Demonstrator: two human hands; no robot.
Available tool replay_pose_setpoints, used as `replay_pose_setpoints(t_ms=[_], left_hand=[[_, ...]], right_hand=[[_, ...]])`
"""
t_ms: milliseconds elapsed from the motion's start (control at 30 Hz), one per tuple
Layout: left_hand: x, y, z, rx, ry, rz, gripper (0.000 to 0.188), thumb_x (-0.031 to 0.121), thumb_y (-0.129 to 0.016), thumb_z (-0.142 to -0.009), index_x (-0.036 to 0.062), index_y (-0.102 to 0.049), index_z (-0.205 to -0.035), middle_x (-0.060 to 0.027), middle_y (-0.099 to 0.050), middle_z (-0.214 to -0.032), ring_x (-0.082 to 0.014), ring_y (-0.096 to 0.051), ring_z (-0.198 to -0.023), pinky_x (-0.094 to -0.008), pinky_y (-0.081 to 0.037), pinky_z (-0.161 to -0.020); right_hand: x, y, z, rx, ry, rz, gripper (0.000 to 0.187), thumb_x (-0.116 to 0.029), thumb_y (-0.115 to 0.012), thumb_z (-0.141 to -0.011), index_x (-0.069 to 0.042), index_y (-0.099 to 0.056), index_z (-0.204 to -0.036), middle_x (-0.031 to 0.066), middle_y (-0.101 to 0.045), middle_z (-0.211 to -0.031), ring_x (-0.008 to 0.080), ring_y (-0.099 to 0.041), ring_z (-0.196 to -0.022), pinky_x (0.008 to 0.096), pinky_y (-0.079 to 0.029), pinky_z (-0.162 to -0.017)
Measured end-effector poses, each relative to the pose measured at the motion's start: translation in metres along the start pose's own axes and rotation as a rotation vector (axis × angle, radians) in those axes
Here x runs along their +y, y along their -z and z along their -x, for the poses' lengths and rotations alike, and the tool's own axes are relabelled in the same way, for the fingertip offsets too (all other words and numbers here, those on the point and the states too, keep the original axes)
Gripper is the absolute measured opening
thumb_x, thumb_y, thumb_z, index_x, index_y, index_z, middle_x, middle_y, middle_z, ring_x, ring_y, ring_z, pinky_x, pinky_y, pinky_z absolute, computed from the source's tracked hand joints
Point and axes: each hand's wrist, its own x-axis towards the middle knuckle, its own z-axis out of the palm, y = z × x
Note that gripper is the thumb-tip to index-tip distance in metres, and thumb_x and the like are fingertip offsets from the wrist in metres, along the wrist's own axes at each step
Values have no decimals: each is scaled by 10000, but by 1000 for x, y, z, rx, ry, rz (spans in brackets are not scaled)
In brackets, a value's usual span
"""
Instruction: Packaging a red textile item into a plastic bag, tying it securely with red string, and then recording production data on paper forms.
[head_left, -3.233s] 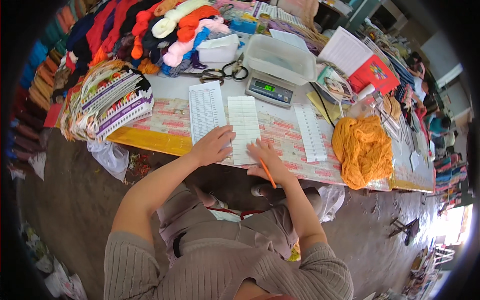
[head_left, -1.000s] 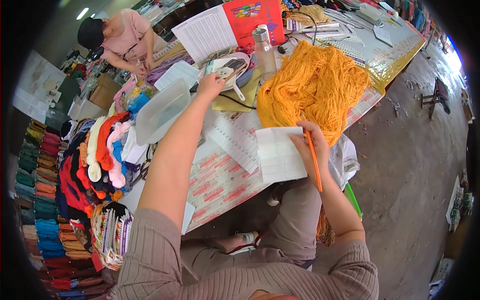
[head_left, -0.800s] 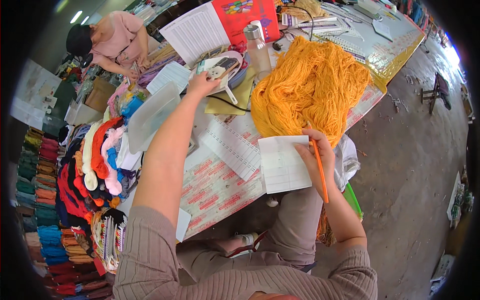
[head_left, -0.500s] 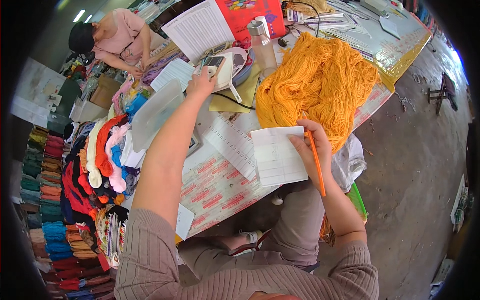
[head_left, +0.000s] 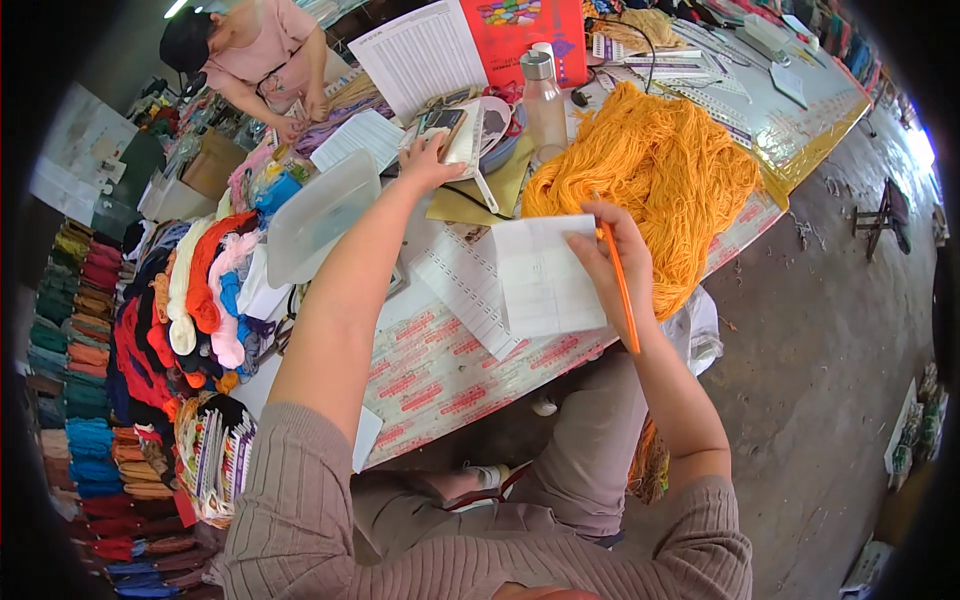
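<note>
My right hand (head_left: pixel 617 250) holds a white sheet of paper (head_left: pixel 545 285) by its right edge, thumb on top. An orange pen (head_left: pixel 618 285) is also in that hand, slanting across the fingers. The sheet is above the table's near edge, in front of a big heap of orange-yellow yarn (head_left: pixel 650 180). My left hand (head_left: pixel 428 160) reaches far across the table. Its fingers are spread at the near end of a dark, flat device (head_left: pixel 446 122), perhaps a phone, lying on a white object with a handle (head_left: pixel 470 150). The fingertips are partly hidden.
A clear plastic tub (head_left: pixel 320 225) stands beside my left forearm. Behind the device are a glass bottle (head_left: pixel 543 100) and a red folder (head_left: pixel 525 40). Colourful yarn hanks (head_left: pixel 205 290) crowd the left side. Another person (head_left: pixel 265 60) works at the far left.
My right hand has moved the paper and pen up and slightly left, farther over the table. My left hand stays at the dark device. The whole view has shifted a little.
</note>
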Motion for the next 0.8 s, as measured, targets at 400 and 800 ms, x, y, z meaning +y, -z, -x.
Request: replay_pose_setpoints(t_ms=[400, 800], left_hand=[[-31, 3, -20, 103, -91, 275, 516, 365, -525, -907, 131, -473, -1364, -157, -515, -1339, -323, -490, -1227, -395, -395, -1007], [56, 35, 26, -155, 167, 633, 473, 316, -492, -925, 96, -492, -1344, -160, -509, -1347, -327, -476, -1241, -396, -377, -1026]], right_hand=[[50, -113, -186, 18, 413, 488, 358, -3, -596, -798, -9, -508, -1144, 228, -614, -996, 388, -598, -936, 424, -471, -812], [151, -158, -265, 80, 66, 650, 216, -96, -578, -827, 21, -520, -1000, 282, -584, -1049, 453, -599, -959, 501, -491, -796]])
